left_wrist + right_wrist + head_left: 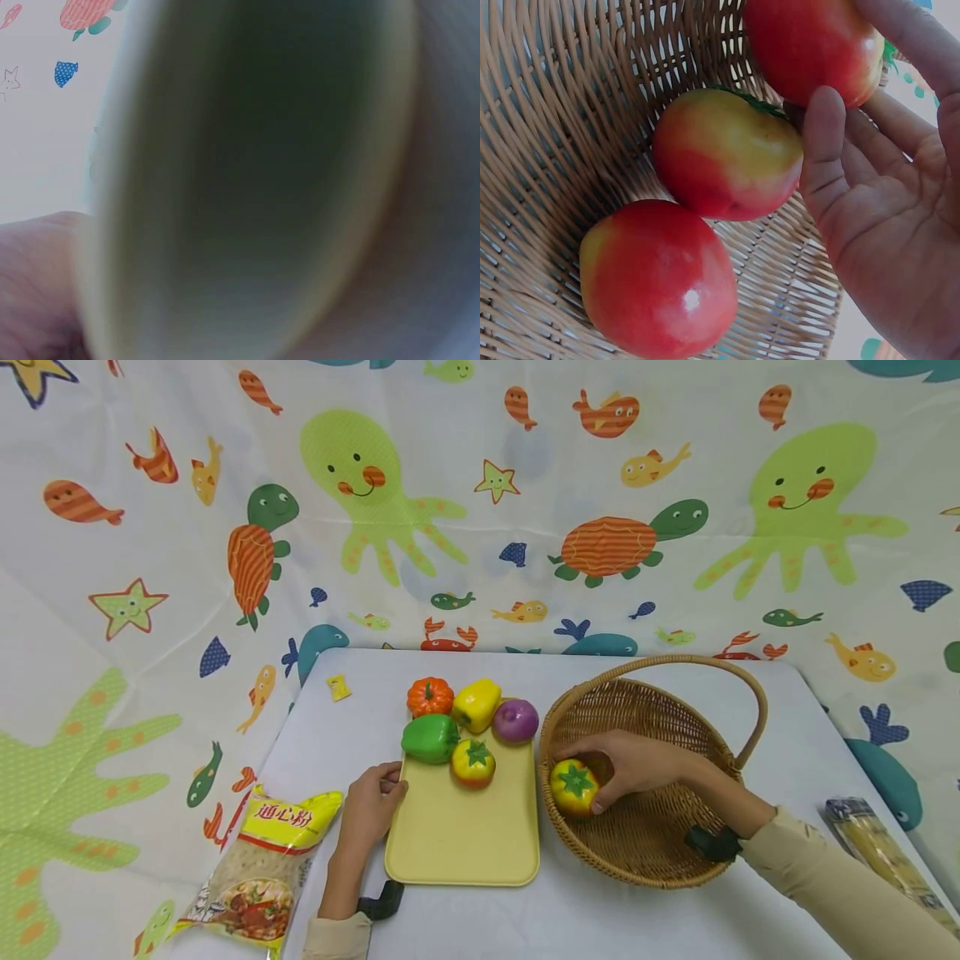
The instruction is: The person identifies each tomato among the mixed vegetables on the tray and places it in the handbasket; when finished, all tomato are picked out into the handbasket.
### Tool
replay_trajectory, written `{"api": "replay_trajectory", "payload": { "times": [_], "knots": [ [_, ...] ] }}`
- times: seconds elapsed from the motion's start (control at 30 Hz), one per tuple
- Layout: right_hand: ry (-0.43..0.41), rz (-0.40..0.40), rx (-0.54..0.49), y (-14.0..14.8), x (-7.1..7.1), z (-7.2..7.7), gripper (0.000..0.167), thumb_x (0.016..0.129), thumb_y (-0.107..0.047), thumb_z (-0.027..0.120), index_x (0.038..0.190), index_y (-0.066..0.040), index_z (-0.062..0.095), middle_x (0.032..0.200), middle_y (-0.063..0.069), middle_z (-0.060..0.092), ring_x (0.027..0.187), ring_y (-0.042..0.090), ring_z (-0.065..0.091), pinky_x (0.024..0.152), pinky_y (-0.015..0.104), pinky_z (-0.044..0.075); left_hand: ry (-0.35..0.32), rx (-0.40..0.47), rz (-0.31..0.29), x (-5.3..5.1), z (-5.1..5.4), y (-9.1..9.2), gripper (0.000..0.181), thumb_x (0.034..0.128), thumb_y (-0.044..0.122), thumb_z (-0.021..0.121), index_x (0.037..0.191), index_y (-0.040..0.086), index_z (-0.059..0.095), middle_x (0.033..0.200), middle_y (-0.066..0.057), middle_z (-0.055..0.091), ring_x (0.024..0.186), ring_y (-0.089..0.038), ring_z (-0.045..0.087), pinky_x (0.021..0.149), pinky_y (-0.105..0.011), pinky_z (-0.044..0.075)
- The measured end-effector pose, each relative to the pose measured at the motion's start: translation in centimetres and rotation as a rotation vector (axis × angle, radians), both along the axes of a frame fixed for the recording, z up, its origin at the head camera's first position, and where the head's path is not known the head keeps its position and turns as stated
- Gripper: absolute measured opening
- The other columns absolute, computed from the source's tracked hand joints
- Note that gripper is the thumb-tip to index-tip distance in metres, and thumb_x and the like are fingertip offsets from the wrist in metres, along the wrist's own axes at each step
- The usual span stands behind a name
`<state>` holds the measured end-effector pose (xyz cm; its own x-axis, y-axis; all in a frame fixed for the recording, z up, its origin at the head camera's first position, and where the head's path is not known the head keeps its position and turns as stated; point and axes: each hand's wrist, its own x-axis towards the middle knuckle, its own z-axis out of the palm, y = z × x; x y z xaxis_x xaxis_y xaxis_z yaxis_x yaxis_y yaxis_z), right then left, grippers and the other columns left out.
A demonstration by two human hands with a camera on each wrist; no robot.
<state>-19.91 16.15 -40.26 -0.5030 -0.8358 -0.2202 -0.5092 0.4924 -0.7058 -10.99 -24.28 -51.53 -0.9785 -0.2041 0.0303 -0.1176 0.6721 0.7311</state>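
Note:
In the head view my right hand is inside the wicker basket, gripping a toy tomato with a green star-shaped top. The right wrist view shows that tomato between thumb and fingers, with a second tomato and a third tomato lying in the basket. My left hand holds the left rim of the yellow tray. On the tray are a green pepper and another tomato. Close up and blurred, the tray fills most of the left wrist view.
A toy pumpkin, yellow pepper and purple onion cluster at the tray's far end. A pasta bag lies at left, a long clear packet at right. A small yellow packet lies at far left.

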Motion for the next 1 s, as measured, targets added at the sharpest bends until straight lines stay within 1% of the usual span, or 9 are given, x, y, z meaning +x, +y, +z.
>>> {"api": "replay_trajectory", "payload": {
  "times": [0.13,0.23,0.37,0.43,0.6,0.87,1.0],
  "knots": [
    [0.016,0.005,0.011,-0.03,-0.03,-0.14,0.076,0.076,-0.035,0.086,0.143,-0.020,0.053,0.133,-0.011,0.056,0.115,0.012,0.053,0.100,0.039,0.043,-0.006,0.004,0.004,-0.01,0.00,0.02,0.037,0.0928,0.013,0.068,0.128,0.002,0.064,0.104,-0.007,0.065,0.090,-0.021,0.062,0.077,-0.039,0.050],
    [0.029,0.024,0.003,-0.05,-0.06,-0.41,0.075,0.076,-0.030,0.086,0.143,-0.018,0.054,0.135,-0.007,0.056,0.115,0.014,0.054,0.098,0.039,0.044,-0.010,0.012,0.008,-0.01,0.05,0.07,0.037,0.0930,0.014,0.068,0.128,0.003,0.064,0.104,-0.007,0.065,0.091,-0.021,0.062,0.078,-0.039,0.050],
    [0.023,0.042,-0.015,-0.08,-0.13,-0.80,0.072,0.077,-0.023,0.085,0.142,-0.014,0.054,0.136,-0.002,0.056,0.116,0.019,0.056,0.097,0.040,0.046,-0.008,0.019,0.003,0.05,0.19,0.10,0.037,0.0930,0.014,0.067,0.128,0.003,0.064,0.104,-0.007,0.065,0.091,-0.022,0.061,0.077,-0.039,0.050],
    [0.022,0.044,-0.016,-0.10,-0.15,-0.89,0.072,0.077,-0.021,0.085,0.142,-0.014,0.054,0.137,-0.002,0.056,0.117,0.020,0.056,0.098,0.039,0.046,-0.007,0.016,0.000,0.08,0.22,0.10,0.037,0.0930,0.014,0.067,0.128,0.002,0.064,0.104,-0.007,0.065,0.091,-0.021,0.061,0.077,-0.039,0.049],
    [0.021,0.040,-0.006,-0.13,-0.15,-0.86,0.072,0.077,-0.020,0.085,0.142,-0.016,0.054,0.137,-0.005,0.055,0.118,0.018,0.055,0.099,0.037,0.045,-0.009,0.016,-0.002,0.06,0.20,0.07,0.037,0.0931,0.014,0.067,0.129,0.002,0.064,0.104,-0.006,0.064,0.090,-0.021,0.061,0.077,-0.038,0.050],
    [0.012,0.043,-0.003,-0.13,0.06,-0.49,0.071,0.078,-0.021,0.084,0.142,-0.013,0.054,0.137,-0.002,0.056,0.118,0.016,0.055,0.099,0.038,0.045,-0.007,0.021,0.005,0.06,0.27,0.21,0.037,0.0928,0.013,0.068,0.128,0.002,0.064,0.103,-0.007,0.064,0.091,-0.021,0.062,0.077,-0.039,0.050],
    [0.013,0.045,-0.007,-0.10,0.10,-0.28,0.071,0.078,-0.021,0.084,0.142,-0.011,0.054,0.137,0.000,0.057,0.119,0.019,0.055,0.099,0.040,0.045,-0.010,0.006,0.001,0.11,0.30,0.16,0.038,0.0929,0.013,0.068,0.129,0.002,0.063,0.103,-0.006,0.064,0.090,-0.021,0.062,0.076,-0.039,0.050]
  ]
}}
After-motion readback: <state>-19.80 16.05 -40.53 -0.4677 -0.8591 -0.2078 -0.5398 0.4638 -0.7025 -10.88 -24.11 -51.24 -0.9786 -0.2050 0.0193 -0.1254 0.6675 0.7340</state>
